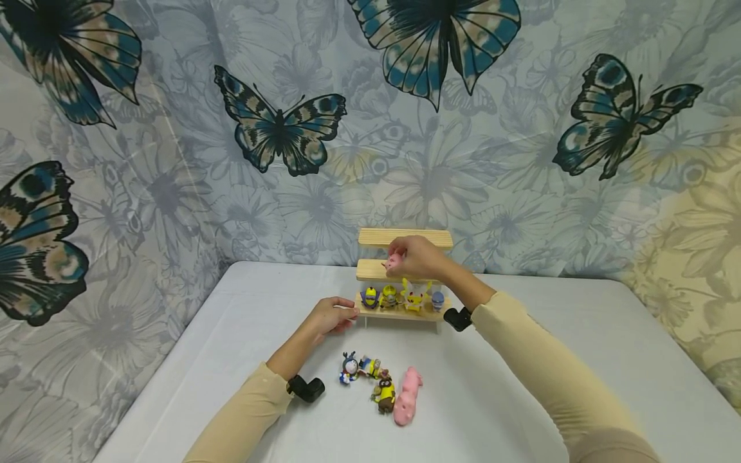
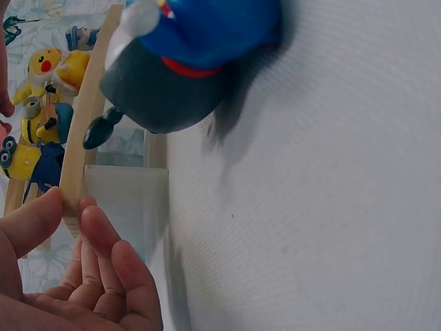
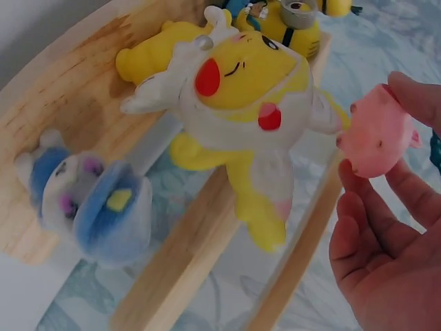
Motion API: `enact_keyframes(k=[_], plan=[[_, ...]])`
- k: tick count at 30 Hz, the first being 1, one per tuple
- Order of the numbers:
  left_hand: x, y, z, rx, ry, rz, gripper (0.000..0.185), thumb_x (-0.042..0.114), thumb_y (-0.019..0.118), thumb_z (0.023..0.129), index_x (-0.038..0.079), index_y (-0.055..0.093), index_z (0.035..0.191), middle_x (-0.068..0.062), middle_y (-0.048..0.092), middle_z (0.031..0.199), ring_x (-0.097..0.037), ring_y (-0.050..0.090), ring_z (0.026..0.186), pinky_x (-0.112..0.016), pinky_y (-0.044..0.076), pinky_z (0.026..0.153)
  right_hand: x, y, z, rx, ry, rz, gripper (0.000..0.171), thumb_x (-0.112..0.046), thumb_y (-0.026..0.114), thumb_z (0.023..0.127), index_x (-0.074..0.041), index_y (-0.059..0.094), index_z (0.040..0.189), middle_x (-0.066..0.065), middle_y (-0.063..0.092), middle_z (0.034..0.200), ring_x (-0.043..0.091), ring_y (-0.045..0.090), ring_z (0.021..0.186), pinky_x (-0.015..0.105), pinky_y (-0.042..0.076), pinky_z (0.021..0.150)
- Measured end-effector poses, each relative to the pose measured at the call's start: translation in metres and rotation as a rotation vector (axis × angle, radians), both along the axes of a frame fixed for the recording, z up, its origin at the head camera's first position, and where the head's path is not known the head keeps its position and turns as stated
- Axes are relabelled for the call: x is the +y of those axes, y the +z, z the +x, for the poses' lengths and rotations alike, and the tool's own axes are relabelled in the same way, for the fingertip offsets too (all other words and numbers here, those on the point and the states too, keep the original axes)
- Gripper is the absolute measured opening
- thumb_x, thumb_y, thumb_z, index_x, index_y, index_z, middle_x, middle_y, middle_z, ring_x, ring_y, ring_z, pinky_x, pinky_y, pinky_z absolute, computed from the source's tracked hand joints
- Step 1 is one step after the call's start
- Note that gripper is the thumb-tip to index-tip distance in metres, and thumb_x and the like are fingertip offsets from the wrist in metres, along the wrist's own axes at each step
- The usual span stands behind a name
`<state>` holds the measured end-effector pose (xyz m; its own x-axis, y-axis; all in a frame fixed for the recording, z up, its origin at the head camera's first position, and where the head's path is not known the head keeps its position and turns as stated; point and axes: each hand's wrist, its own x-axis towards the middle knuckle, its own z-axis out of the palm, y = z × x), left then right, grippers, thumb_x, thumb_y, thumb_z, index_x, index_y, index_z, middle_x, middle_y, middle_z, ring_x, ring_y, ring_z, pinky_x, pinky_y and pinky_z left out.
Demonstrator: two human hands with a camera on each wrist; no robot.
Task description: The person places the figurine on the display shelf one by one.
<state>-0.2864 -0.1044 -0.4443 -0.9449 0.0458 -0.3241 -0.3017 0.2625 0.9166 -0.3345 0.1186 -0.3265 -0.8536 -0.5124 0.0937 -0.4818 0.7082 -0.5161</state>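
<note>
- From the head camera, my right hand (image 1: 418, 257) is pinching a small pink figure (image 1: 393, 262) in its fingertips, holding it at the middle step of the wooden shelf (image 1: 405, 238) near the back of the white table (image 1: 521, 360). My left hand (image 1: 331, 315) is touching the left end of the bottom step, fingers curled loosely against the wood. Four small toys are standing on that bottom step, a yellow one (image 1: 414, 297) among them. In front of the shelf, four more are lying on the table: a blue figure (image 1: 348, 368), a long pink pig (image 1: 408, 396) and two small ones between them.
- From the left wrist camera, my left thumb and fingertips (image 2: 93, 221) are gripping the end of the bottom board (image 2: 83, 138). The blue figure (image 2: 186, 62) is filling the top of the view, lying on the white cloth, apart from my hand.
- From the right wrist camera, my right hand's fingers (image 3: 375, 227) are pinching the pink figure (image 3: 375, 138) just beside the yellow toy (image 3: 241, 96), which is standing on the bottom step. A blue and white toy (image 3: 89, 200) is standing to its side on the same board.
</note>
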Motion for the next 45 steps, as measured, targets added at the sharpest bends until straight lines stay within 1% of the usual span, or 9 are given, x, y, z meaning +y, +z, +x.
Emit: enact_keyframes(k=[9, 15, 18, 22, 27, 31, 33, 37, 45], plan=[[-0.001, -0.002, 0.000, -0.010, 0.000, 0.014, 0.030, 0.017, 0.069, 0.090, 0.002, 0.062, 0.116, -0.010, 0.075, 0.097, -0.005, 0.060, 0.062, -0.021, 0.047, 0.057, -0.020, -0.016, -0.008, 0.014, -0.021, -0.004, 0.024, -0.023, 0.076, 0.081, -0.007, 0.064, 0.095, 0.009, 0.068, 0.096, 0.019, 0.055, 0.078, 0.028, 0.045, 0.066], [-0.001, 0.000, -0.001, -0.016, -0.004, 0.010, 0.031, 0.018, 0.068, 0.091, 0.002, 0.062, 0.117, -0.013, 0.074, 0.101, -0.005, 0.061, 0.063, -0.021, 0.047, 0.058, -0.031, -0.018, -0.007, 0.154, -0.047, 0.078, 0.023, -0.021, 0.077, 0.083, -0.004, 0.067, 0.095, 0.013, 0.065, 0.100, 0.024, 0.057, 0.089, 0.035, 0.048, 0.076], [-0.001, 0.001, -0.002, -0.018, -0.007, 0.010, 0.031, 0.019, 0.068, 0.091, 0.003, 0.062, 0.117, -0.012, 0.074, 0.102, -0.006, 0.061, 0.065, -0.022, 0.047, 0.059, -0.033, -0.016, -0.009, 0.201, -0.086, 0.116, 0.025, -0.025, 0.078, 0.082, -0.006, 0.066, 0.091, 0.011, 0.062, 0.093, 0.023, 0.054, 0.082, 0.035, 0.046, 0.072], [-0.001, 0.001, -0.003, -0.016, -0.010, 0.008, 0.031, 0.018, 0.069, 0.090, 0.003, 0.062, 0.116, -0.012, 0.075, 0.101, -0.007, 0.062, 0.066, -0.022, 0.048, 0.059, -0.031, -0.015, -0.012, 0.155, -0.125, 0.088, 0.023, -0.025, 0.077, 0.084, -0.008, 0.061, 0.081, 0.006, 0.060, 0.077, 0.018, 0.048, 0.065, 0.029, 0.039, 0.060], [-0.001, 0.001, -0.002, -0.015, -0.002, 0.008, 0.030, 0.018, 0.069, 0.091, 0.003, 0.063, 0.115, -0.011, 0.075, 0.100, -0.007, 0.061, 0.066, -0.022, 0.048, 0.059, -0.028, -0.016, -0.013, 0.130, -0.080, 0.072, 0.019, -0.020, 0.070, 0.089, -0.008, 0.066, 0.075, 0.001, 0.061, 0.067, 0.011, 0.045, 0.056, 0.023, 0.036, 0.054], [-0.001, 0.000, -0.001, -0.016, -0.002, -0.005, 0.030, 0.019, 0.068, 0.091, 0.003, 0.062, 0.116, -0.012, 0.074, 0.101, -0.007, 0.061, 0.065, -0.022, 0.047, 0.058, -0.025, -0.012, -0.011, 0.081, -0.036, 0.094, 0.032, -0.025, 0.065, 0.094, -0.007, 0.069, 0.067, -0.002, 0.057, 0.057, 0.010, 0.041, 0.051, 0.023, 0.035, 0.052], [-0.001, 0.000, -0.001, -0.016, -0.001, -0.006, 0.030, 0.019, 0.068, 0.091, 0.003, 0.062, 0.116, -0.013, 0.074, 0.102, -0.006, 0.060, 0.065, -0.021, 0.047, 0.058, -0.025, -0.009, -0.011, 0.046, -0.022, 0.123, 0.032, -0.028, 0.067, 0.093, -0.007, 0.071, 0.069, -0.001, 0.060, 0.059, 0.011, 0.045, 0.054, 0.024, 0.038, 0.055], [-0.001, 0.001, -0.001, -0.010, 0.000, 0.002, 0.030, 0.018, 0.068, 0.091, 0.002, 0.062, 0.116, -0.014, 0.074, 0.101, -0.006, 0.060, 0.064, -0.021, 0.047, 0.057, -0.025, -0.004, -0.009, 0.004, -0.019, 0.189, 0.019, -0.026, 0.075, 0.085, -0.007, 0.074, 0.086, 0.003, 0.070, 0.084, 0.016, 0.056, 0.075, 0.029, 0.046, 0.069], [-0.002, -0.001, -0.001, 0.003, -0.011, 0.009, 0.029, 0.018, 0.068, 0.091, 0.002, 0.062, 0.115, -0.009, 0.075, 0.096, -0.006, 0.060, 0.064, -0.022, 0.047, 0.058, -0.032, -0.011, -0.009, 0.110, -0.007, 0.216, 0.021, -0.021, 0.075, 0.084, -0.006, 0.072, 0.098, 0.009, 0.072, 0.099, 0.020, 0.061, 0.084, 0.033, 0.049, 0.073]])
